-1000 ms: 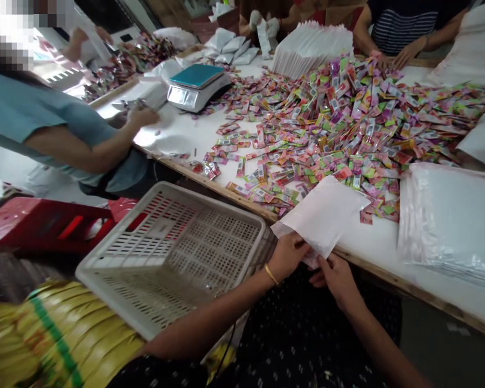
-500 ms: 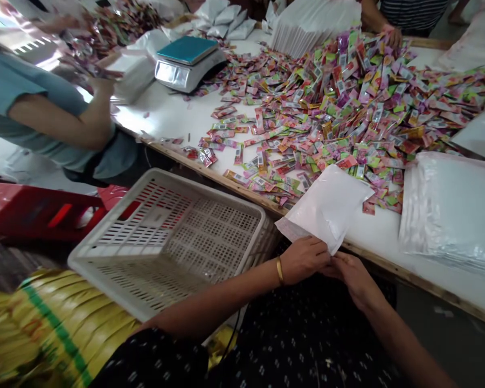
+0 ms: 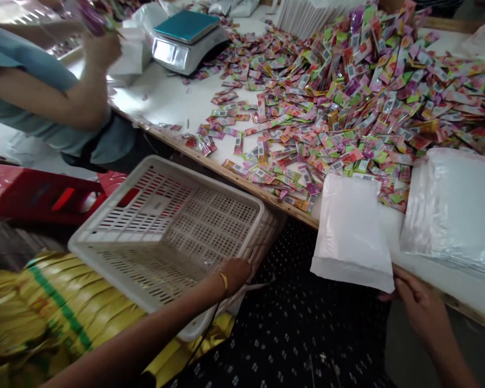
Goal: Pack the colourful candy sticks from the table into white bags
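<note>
A white padded pouch point(image 3: 350, 234) hangs over the table's near edge. My right hand point(image 3: 418, 304) grips its lower right corner from below. My left hand point(image 3: 236, 274), with a gold bangle at the wrist, rests on the near corner of a white plastic crate point(image 3: 173, 231) that sits tilted on my lap side. Behind the pouch a wide heap of colourful small sachets point(image 3: 339, 102) covers the white table point(image 3: 173, 102).
A stack of clear plastic bags point(image 3: 456, 210) lies at the right. A teal-topped scale point(image 3: 188, 39) stands at the far left of the table. A person in a blue shirt point(image 3: 44, 97) works at the left. A red stool point(image 3: 36, 194) and a yellow sack point(image 3: 44, 318) lie below.
My left hand has let go of the pouch and moved left to the crate's corner. The right hand has turned the pouch upright and shifted it right.
</note>
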`<state>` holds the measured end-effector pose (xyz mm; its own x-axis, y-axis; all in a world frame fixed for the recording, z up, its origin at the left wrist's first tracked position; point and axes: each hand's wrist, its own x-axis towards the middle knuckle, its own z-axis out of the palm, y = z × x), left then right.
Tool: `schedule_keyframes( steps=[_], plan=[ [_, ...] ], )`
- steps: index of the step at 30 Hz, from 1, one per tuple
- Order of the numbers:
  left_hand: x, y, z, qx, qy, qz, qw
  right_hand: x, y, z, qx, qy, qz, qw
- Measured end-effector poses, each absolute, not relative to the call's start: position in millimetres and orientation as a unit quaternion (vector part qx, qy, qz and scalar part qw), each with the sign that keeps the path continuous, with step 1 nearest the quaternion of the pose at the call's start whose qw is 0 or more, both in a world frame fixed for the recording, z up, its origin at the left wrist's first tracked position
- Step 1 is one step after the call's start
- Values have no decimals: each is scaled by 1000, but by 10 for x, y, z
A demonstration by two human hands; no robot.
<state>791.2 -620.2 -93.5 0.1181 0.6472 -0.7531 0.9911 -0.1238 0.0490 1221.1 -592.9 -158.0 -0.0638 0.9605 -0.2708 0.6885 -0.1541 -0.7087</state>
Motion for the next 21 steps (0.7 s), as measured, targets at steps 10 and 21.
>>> schedule_keyframes(
  steps=[10,21],
  plan=[
    [8784,-5198,-1316,940,278,74,186,12064,-5305,-1672,-312,-935,106,133],
    [9141,-5389,-1288,725,635,131,232,11826,-5380,-1728,-528,-788,193,253]
  ],
)
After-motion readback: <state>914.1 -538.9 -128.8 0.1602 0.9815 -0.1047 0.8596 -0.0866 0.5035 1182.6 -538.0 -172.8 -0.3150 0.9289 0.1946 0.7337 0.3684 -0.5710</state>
